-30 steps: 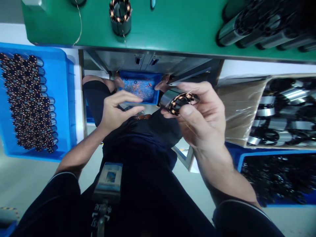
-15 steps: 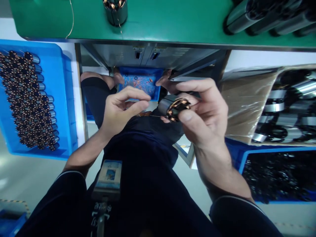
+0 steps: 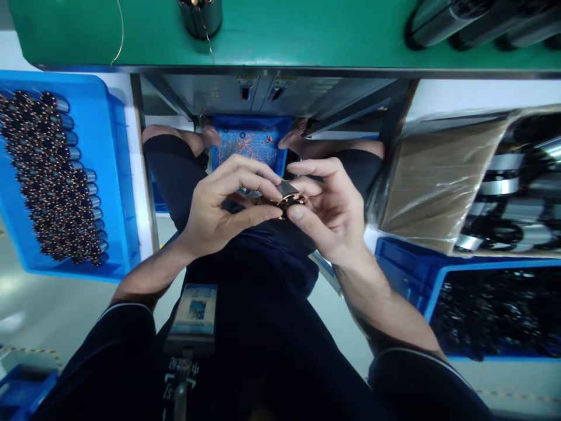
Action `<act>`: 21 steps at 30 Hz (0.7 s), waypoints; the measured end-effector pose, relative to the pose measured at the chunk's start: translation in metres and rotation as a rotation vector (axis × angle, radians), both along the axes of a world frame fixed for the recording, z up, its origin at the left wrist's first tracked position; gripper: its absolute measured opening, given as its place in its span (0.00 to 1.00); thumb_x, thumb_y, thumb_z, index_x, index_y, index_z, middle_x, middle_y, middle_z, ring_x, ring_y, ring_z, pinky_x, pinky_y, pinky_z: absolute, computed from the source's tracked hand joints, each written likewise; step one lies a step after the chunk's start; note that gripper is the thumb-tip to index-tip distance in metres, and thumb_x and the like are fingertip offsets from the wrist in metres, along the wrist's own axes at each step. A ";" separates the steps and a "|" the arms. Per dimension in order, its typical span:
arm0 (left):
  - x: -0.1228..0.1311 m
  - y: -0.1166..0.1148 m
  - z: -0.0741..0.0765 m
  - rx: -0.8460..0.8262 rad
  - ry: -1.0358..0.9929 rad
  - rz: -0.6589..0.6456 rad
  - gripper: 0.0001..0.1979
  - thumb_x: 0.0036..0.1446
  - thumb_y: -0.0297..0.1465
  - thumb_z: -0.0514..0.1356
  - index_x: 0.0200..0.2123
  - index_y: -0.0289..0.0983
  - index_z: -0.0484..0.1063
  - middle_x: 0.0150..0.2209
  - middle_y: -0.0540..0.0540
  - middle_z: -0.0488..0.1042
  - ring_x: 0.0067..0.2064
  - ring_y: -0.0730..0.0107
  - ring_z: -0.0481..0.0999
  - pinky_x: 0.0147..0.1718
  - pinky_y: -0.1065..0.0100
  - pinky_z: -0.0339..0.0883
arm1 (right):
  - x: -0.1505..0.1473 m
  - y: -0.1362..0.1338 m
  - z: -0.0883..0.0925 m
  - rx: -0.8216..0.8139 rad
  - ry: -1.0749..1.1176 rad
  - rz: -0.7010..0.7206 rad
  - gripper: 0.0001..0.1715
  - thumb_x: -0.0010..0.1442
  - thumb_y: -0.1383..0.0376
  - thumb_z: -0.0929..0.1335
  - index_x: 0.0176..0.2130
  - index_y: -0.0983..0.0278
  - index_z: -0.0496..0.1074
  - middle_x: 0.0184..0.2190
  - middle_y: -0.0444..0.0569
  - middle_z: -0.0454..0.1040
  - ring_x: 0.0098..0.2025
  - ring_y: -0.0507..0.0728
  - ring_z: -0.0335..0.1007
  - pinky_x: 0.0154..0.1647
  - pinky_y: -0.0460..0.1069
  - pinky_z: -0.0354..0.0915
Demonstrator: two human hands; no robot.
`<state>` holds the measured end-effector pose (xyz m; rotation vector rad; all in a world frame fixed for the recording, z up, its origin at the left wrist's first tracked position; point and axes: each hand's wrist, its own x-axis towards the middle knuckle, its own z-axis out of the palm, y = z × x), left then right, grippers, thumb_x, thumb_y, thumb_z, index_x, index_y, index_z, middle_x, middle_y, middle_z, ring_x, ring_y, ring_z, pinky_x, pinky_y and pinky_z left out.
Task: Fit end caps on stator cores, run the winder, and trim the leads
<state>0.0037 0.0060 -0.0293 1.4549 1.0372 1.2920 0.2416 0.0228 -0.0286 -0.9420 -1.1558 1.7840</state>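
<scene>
Between my two hands, above my lap, is a motor stator [image 3: 289, 190], a small dark cylinder with copper windings at the end towards me. My right hand [image 3: 335, 210] is closed on it, with the thumb at its copper end and the fingers around the far side. From the other side, my left hand [image 3: 232, 202] is closed against it, its fingertips on the body and its thumb by the windings. The fingers cover much of the stator. Whether my left hand also pinches a wire, I cannot tell.
Many wound stators fill a blue crate [image 3: 120, 175] on the left. Another stator [image 3: 201, 17] stands on the green bench [image 3: 307, 35], near a loose wire [image 3: 121, 29]. Metal cylinders [image 3: 442, 20] lie at right. A plastic-lined carton [image 3: 442, 181], a crate of black parts [image 3: 504, 310] and a scrap bin [image 3: 249, 123] are around me.
My right hand has brought the stator left and turned it. My left hand, apart from it before, now touches it.
</scene>
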 end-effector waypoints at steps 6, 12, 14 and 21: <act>-0.009 -0.001 0.005 -0.130 -0.029 -0.098 0.06 0.82 0.40 0.79 0.49 0.46 0.91 0.57 0.46 0.91 0.55 0.62 0.93 0.36 0.69 0.84 | -0.005 -0.003 -0.004 -0.039 0.033 0.020 0.39 0.67 0.51 0.92 0.67 0.50 0.80 0.45 0.44 0.92 0.43 0.59 0.93 0.44 0.50 0.87; -0.018 -0.003 -0.042 -0.459 -0.120 0.028 0.28 0.81 0.62 0.74 0.49 0.41 0.85 0.52 0.42 0.88 0.48 0.64 0.92 0.30 0.72 0.84 | -0.005 -0.005 0.002 -0.054 -0.006 -0.076 0.38 0.68 0.42 0.89 0.67 0.46 0.80 0.40 0.43 0.89 0.35 0.61 0.86 0.40 0.58 0.87; -0.023 -0.001 -0.045 -0.352 -0.047 0.140 0.29 0.79 0.62 0.76 0.52 0.42 0.83 0.51 0.45 0.87 0.50 0.65 0.92 0.40 0.70 0.89 | -0.005 -0.003 0.007 -0.029 -0.058 -0.142 0.37 0.67 0.44 0.90 0.66 0.44 0.81 0.41 0.44 0.90 0.37 0.63 0.88 0.40 0.59 0.87; -0.020 0.002 0.020 0.199 0.432 -0.035 0.39 0.73 0.54 0.85 0.76 0.49 0.80 0.69 0.41 0.91 0.69 0.43 0.94 0.76 0.38 0.88 | -0.016 -0.004 0.006 0.070 -0.077 -0.069 0.38 0.71 0.48 0.89 0.71 0.44 0.79 0.46 0.42 0.92 0.44 0.61 0.92 0.47 0.57 0.91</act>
